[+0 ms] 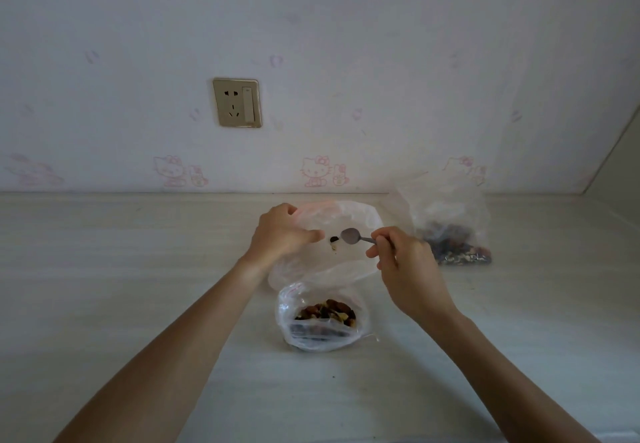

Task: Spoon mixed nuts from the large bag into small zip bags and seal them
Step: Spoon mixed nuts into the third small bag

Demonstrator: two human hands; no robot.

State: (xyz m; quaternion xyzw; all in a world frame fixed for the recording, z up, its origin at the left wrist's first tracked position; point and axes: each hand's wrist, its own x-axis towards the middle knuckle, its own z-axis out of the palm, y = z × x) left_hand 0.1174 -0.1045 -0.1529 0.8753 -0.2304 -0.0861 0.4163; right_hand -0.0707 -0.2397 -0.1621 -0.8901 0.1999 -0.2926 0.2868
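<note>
My left hand (280, 231) grips the rim of a clear small zip bag (346, 266) and holds its mouth open above the table. My right hand (401, 255) pinches the handle of a metal spoon (353, 236), whose bowl is tipped over the open mouth. A few nut pieces (333, 242) are falling from the spoon into the bag. Closer to me stands another small zip bag (322, 318), open at the top and partly filled with mixed nuts. The large clear bag of mixed nuts (450, 231) stands at the back right, against the wall.
The pale wooden table (138, 286) runs up to a wall with cartoon-cat wallpaper. A gold wall socket (237, 103) sits above the table at the left. A small crumb (334, 376) lies on the table in front of the near bag.
</note>
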